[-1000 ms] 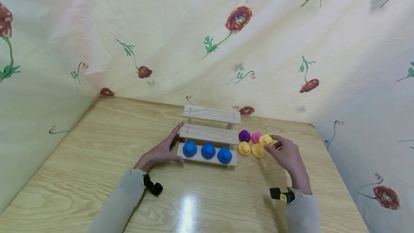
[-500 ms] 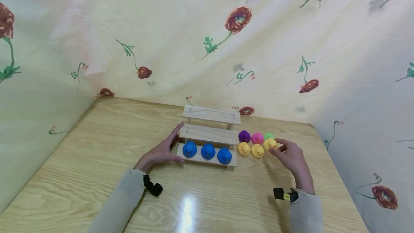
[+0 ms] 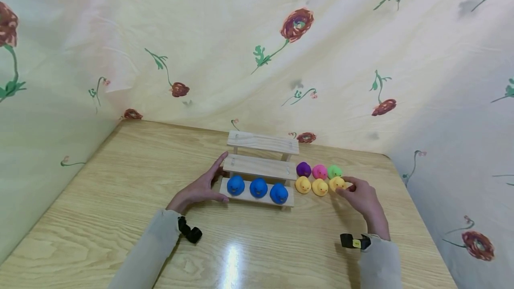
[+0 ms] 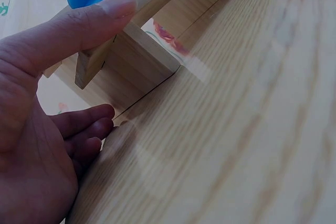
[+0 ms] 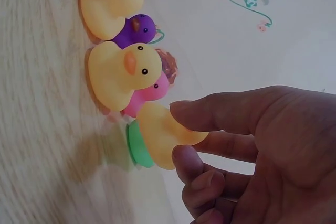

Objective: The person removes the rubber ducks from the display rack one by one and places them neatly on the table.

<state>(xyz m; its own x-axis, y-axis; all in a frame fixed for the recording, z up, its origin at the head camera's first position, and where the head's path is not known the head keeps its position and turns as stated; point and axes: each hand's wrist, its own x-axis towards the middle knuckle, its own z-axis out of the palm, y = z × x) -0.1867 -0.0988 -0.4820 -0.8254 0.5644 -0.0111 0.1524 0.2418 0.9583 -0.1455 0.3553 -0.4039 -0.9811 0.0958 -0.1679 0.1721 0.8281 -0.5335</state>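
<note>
A three-step wooden stand (image 3: 260,166) carries three blue rubber ducks (image 3: 258,187) in a row on its lowest step. My left hand (image 3: 199,187) is at the stand's left end, fingers spread; the thumb lies at the lowest step's front corner, and in the left wrist view the other fingers are low beside the side panel. My right hand (image 3: 361,196) pinches a yellow rubber duck (image 5: 157,135) between thumb and fingers. That duck is tilted, in front of a green duck (image 3: 334,172); whether its base touches the table cannot be told.
Right of the stand are two other yellow ducks (image 3: 320,187), with a purple duck (image 3: 303,169) and a pink duck (image 3: 320,171) behind them. The wooden table (image 3: 257,244) meets a flowered cloth (image 3: 225,57) at its back and sides.
The yellow duck in my right hand has moved right, toward me and lower, leaving the green duck more visible behind it. My left hand and the stand have stayed put.
</note>
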